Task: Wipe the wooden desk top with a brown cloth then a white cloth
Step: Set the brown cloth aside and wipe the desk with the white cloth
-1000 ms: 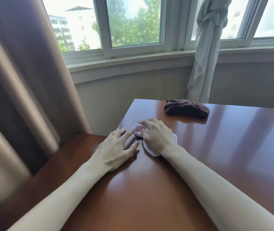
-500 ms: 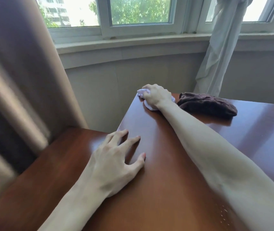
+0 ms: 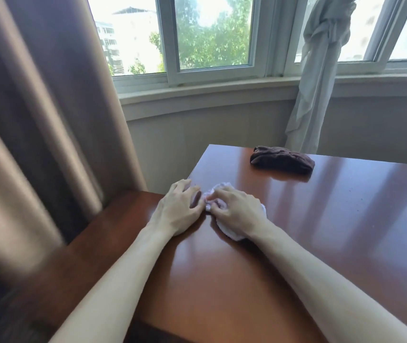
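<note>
The glossy reddish wooden desk top (image 3: 333, 219) fills the lower right of the head view. My right hand (image 3: 237, 211) presses a crumpled white cloth (image 3: 229, 231) flat on the desk near its left edge, fingers curled over it. My left hand (image 3: 177, 211) rests just left of it on the desk edge, fingers spread, fingertips close to the cloth. The brown cloth (image 3: 281, 159) lies bunched at the far edge of the desk, apart from both hands.
A lower wooden surface (image 3: 113, 233) adjoins the desk on the left. A heavy brown curtain (image 3: 36, 107) hangs at left, a knotted white curtain (image 3: 318, 78) behind the desk's far edge. A window sill (image 3: 210, 95) and wall stand beyond.
My right hand has pulled the white cloth back from the desk's far left corner to the near-left area, beside my left hand. The view has tilted up.
</note>
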Demonstrator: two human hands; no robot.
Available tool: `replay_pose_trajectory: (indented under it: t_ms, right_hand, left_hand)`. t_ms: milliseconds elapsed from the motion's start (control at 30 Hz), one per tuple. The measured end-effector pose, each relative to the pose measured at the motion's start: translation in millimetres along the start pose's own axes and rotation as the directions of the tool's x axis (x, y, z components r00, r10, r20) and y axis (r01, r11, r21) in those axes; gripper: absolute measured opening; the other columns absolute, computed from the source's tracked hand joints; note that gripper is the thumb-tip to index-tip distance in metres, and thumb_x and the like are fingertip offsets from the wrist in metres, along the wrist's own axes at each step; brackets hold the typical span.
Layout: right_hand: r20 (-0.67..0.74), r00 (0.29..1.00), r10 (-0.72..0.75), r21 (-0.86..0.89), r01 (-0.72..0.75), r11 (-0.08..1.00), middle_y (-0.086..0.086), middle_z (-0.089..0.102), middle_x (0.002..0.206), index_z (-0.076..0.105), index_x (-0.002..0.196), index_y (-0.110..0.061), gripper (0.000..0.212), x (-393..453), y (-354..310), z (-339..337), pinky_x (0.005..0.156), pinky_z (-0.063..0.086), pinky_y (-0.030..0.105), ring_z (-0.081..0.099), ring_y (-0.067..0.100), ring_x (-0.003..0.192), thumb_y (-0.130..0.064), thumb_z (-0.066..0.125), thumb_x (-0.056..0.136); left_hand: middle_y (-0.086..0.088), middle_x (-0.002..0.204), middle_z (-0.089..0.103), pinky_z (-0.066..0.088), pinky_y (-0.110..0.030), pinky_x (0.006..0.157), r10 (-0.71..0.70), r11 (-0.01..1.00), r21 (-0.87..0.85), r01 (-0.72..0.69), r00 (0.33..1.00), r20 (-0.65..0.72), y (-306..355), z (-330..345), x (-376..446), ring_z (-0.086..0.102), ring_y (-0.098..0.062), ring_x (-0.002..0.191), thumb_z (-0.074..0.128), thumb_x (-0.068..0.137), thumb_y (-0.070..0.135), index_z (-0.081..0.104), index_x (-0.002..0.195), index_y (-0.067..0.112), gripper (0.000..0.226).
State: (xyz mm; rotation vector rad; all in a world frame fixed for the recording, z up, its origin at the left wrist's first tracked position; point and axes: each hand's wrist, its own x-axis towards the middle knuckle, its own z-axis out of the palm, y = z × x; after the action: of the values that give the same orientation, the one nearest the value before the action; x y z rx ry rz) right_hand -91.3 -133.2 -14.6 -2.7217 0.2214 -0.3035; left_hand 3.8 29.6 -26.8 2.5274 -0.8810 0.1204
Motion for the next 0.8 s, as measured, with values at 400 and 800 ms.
replay_pose_trajectory:
  t_ms: [400, 800]
  right_hand:
    - [-0.012, 1.0, 0.012, -0.008, -0.012, 1.0, -0.012, 0.06, 0.134, 0.062, 0.122, -0.044, 0.037, 59.4, 25.5, 3.5, 0.084, 0.043, 0.039, 0.062, 0.027, 0.115, -0.05, 0.042, 0.091]
    - [-0.09, 0.979, 0.182, -0.078, -0.189, 0.979, 0.002, 0.066, 0.125, 0.066, 0.117, -0.041, 0.032, 271.3, 103.1, 17.8, 0.088, 0.041, 0.042, 0.058, 0.034, 0.114, -0.049, 0.045, 0.095]
  left_hand:
    - [0.012, 0.151, 0.043, 0.039, -0.033, 0.108, 0.021, 1.0, 0.01, -0.021, 0.999, -0.045, -10.5, 13.6, 5.1, 0.032, -0.006, 0.142, 0.038, 0.093, 0.058, 0.053, 0.141, 0.036, 0.055]
    - [0.024, 0.148, 0.042, 0.038, -0.023, 0.105, 0.043, 0.999, -0.008, -0.044, 0.995, -0.092, -14.0, 19.2, 9.2, 0.027, 0.005, 0.141, 0.035, 0.088, 0.067, 0.056, 0.135, 0.044, 0.057]
